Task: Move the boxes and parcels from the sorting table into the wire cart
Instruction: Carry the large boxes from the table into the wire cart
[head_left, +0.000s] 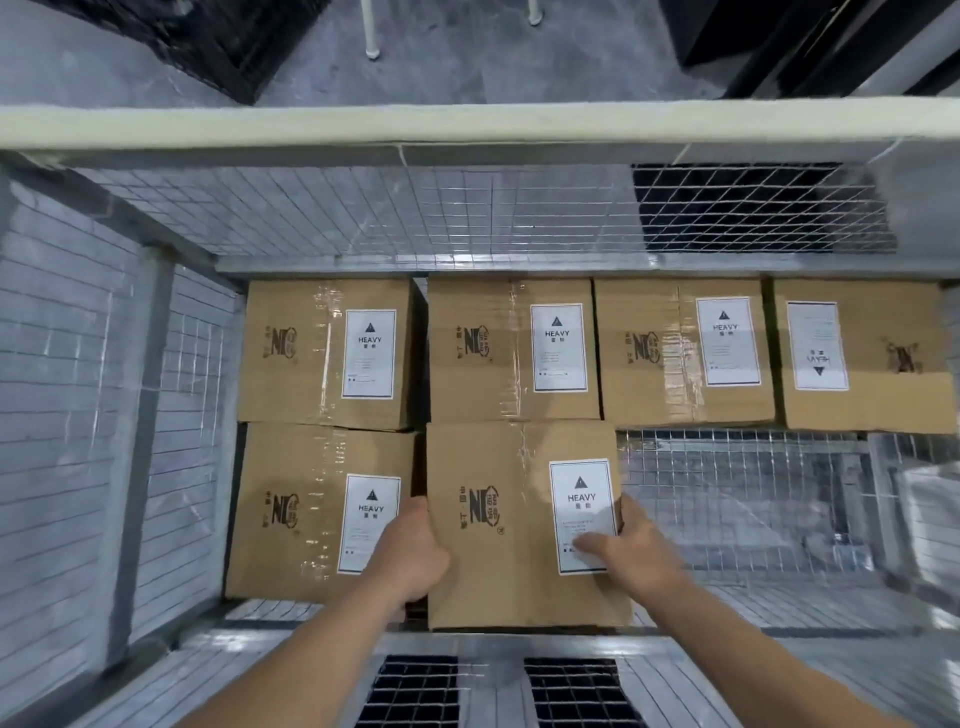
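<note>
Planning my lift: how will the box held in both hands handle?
Likely heavy: the held box carries a HEAVY label. Probably stiff, as its cardboard faces look flat under the left hand and right hand. Its taped top may be slippery.

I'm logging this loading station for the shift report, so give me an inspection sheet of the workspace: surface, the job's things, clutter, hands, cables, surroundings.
Surface: wire cart with a mesh floor, bare at the near right; sorting table not in view.
Job's things: six cardboard boxes with HEAVY labels; four in the far row, the rightmost box with its label upside down; one near-left box; the held box beside it.
Clutter: nothing seen.
Hands: left hand grips the held box's left edge; right hand grips its right edge, thumb on the label.
Cables: nothing seen.
Surroundings: grey floor beyond the cart's rail, dark objects at the far corners.
</note>
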